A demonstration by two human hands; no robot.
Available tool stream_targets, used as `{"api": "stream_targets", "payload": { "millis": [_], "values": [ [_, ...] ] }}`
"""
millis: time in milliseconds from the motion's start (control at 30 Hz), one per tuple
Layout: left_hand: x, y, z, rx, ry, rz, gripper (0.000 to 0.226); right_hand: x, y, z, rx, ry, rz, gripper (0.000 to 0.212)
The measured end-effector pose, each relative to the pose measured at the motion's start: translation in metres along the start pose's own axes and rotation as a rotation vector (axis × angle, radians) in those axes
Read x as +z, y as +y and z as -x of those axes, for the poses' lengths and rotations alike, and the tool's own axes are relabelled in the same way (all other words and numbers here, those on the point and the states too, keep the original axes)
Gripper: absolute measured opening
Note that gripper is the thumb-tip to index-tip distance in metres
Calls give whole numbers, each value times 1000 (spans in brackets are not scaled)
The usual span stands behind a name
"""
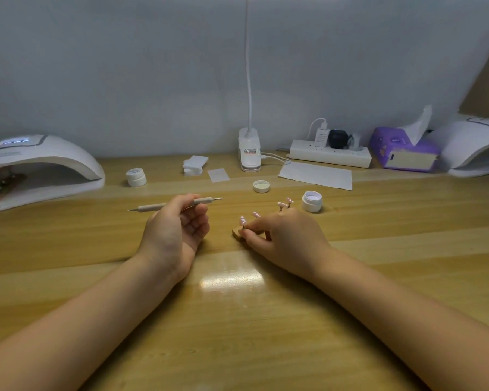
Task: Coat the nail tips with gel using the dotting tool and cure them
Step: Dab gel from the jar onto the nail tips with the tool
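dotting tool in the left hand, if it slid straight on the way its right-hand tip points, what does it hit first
Judging from one view, the dotting tool in the left hand would first meet the pink nail tips on their stand; the open gel jar lies just beyond.

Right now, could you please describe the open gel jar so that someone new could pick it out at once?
Start at the white power strip by the back wall and come toward the sheet of paper. Just nearer than the paper, beyond the right hand, stands a small white open jar. Unlike the closed jar farther left, it has no lid; its lid lies separately.
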State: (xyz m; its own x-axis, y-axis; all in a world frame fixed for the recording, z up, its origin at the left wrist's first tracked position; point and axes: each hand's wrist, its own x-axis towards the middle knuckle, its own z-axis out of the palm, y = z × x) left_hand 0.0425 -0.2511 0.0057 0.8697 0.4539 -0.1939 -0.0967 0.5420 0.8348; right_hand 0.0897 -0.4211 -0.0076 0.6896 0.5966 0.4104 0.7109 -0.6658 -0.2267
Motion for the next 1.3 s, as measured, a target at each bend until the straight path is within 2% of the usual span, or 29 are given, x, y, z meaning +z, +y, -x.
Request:
{"api": "stream_targets", "payload": {
  "millis": [167, 267, 367, 433, 600, 667, 733, 1033, 1300],
  "values": [
    [-2, -1, -2, 5, -5, 6, 15, -1, 1, 0, -28, 13, 6, 35],
    [-2, -1, -3, 23, -13, 7, 17, 0, -1, 2, -74, 53, 64, 42],
    [-4, 0, -2, 92, -68, -71, 32, -3, -3, 5, -114, 128, 6, 37],
    [-3, 2, 2, 184, -122, -138, 41, -7, -2, 6, -87, 166, -136, 28],
    [2, 11, 20, 596, -286, -302, 8, -18, -3, 2, 15, 346, -531, 12],
    [4, 11, 28, 780, -363, -429, 8, -21, -3, 1, 35, 390, -612, 9],
    [7, 9, 34, 876, -427, -497, 10, -22, -2, 0, 40, 395, -656, 7],
    [8, 7, 36, 952, -491, -551, 14, -23, -1, 1, -44, 402, -714, 11],
    [10, 7, 38, 962, -454, -595, 14, -21, -2, 0, -65, 410, -719, 12]
  ]
}}
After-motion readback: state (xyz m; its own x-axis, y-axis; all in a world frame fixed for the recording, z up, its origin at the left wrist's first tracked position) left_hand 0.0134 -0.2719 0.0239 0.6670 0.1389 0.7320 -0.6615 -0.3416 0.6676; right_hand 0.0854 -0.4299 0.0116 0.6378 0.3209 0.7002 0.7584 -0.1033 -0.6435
